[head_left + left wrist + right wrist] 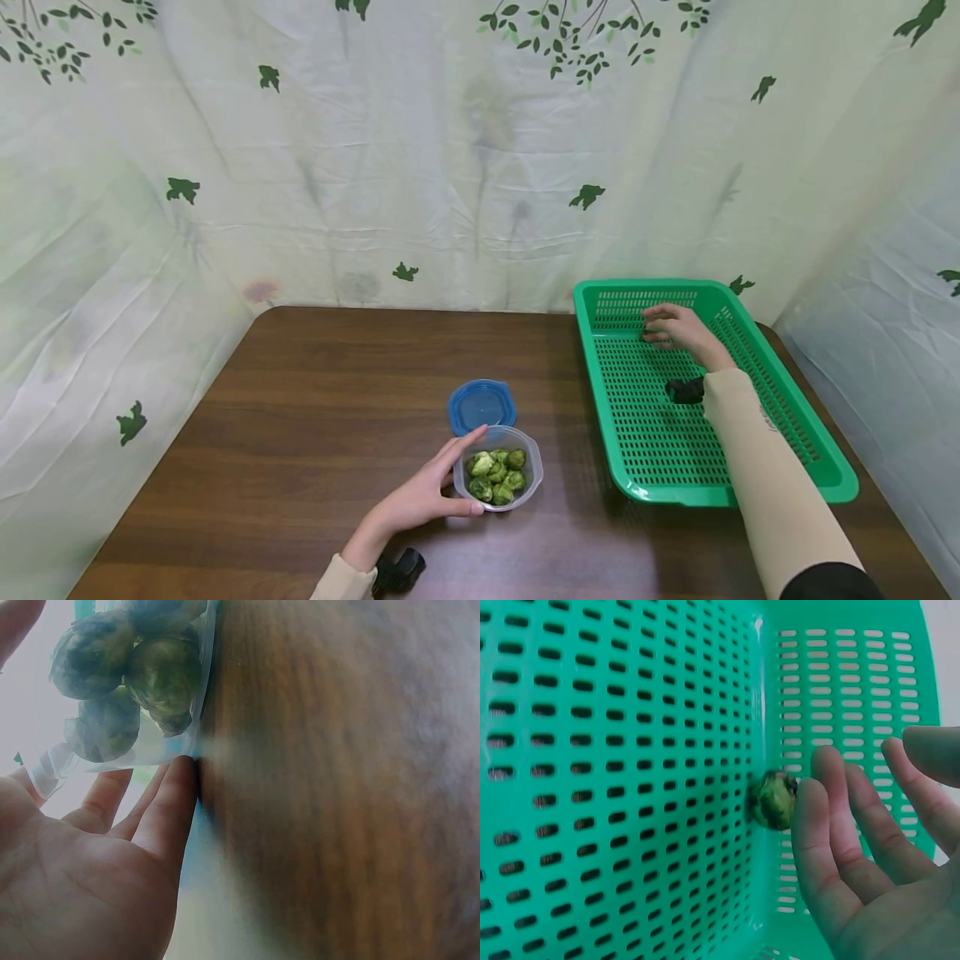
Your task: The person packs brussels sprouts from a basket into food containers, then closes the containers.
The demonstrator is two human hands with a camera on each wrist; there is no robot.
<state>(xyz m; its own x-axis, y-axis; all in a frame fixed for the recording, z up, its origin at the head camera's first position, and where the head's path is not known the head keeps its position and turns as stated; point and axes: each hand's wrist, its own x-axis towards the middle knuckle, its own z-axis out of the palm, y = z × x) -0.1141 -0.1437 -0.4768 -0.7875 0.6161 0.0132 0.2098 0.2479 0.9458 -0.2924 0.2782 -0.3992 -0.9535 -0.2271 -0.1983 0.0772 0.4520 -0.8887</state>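
Observation:
A small clear plastic container (536,475) with several Brussels sprouts (497,472) in it stands on the table. My left hand (423,493) holds the container from its left side, thumb at the near rim and fingers along the far side. Seen from the left wrist, the fingers (169,802) touch the container wall beneath the sprouts (161,675). Over the far end of a green basket (622,417), my right hand (678,329) is loosely curved with nothing in it. Beside its fingertips, one Brussels sprout (774,800) lies on the basket floor against the end wall.
A blue lid (482,404) lies just behind the container. The basket stands at the right side of the brown wooden table (300,417). A pale curtain with leaf prints (420,167) hangs behind the table and along both sides.

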